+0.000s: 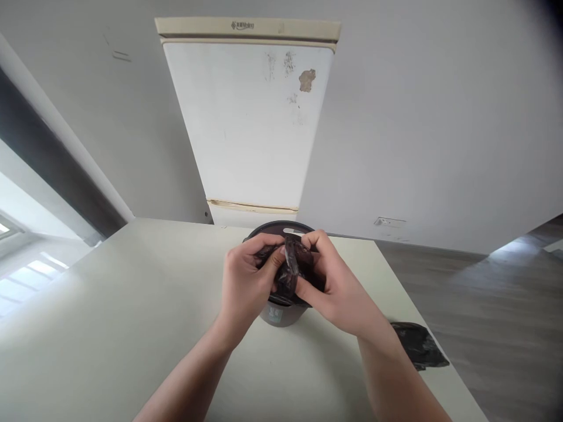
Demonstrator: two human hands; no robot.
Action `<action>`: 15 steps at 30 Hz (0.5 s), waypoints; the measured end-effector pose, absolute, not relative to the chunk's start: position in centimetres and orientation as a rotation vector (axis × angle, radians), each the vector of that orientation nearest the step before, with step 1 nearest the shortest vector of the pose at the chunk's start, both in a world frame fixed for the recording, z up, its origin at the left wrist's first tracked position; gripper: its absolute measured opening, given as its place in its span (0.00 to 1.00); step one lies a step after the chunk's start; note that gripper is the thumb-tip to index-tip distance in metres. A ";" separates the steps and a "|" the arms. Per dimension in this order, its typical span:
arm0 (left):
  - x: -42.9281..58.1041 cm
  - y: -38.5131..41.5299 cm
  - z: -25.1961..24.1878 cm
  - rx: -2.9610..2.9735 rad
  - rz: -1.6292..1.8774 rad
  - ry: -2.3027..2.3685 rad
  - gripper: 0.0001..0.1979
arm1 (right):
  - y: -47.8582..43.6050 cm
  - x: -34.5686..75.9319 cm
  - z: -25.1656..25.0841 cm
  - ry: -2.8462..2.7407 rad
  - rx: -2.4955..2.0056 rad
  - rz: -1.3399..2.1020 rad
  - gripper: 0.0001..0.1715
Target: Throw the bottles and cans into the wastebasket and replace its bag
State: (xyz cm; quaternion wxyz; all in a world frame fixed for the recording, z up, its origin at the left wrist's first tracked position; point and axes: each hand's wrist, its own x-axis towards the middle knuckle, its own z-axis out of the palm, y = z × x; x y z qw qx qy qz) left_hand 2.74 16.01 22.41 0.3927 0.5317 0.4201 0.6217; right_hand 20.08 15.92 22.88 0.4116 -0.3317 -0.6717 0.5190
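The left hand (248, 269) and right hand (333, 284) pinch opposite sides of a crumpled black plastic bag (291, 268), seemingly to control its limp film; it is at the mouth of a round dark-grey plastic bin (290, 317), upright on the pale-green table (153, 305), presumably for easy reach; a flat black plastic bag (421, 346) lies near right.

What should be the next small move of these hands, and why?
Probably ease the hands gently apart to spread the black bag: it looks bunched over the gray bin, the left hand pinches it, and the right hand has fingers against its other side.
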 end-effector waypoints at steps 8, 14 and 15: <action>2.7 16.0 22.4 1.315 1.722 1.283 0.08 | 15.8 20.0 22.8 -1.713 -0.881 1.116 0.13; 1.8 16.6 22.2 1.306 1.750 1.252 0.09 | 16.4 20.3 22.7 -2.113 -0.865 0.584 0.13; 1.8 16.7 22.1 1.315 1.752 1.257 0.09 | 16.5 20.2 22.7 -2.154 -0.884 0.474 0.15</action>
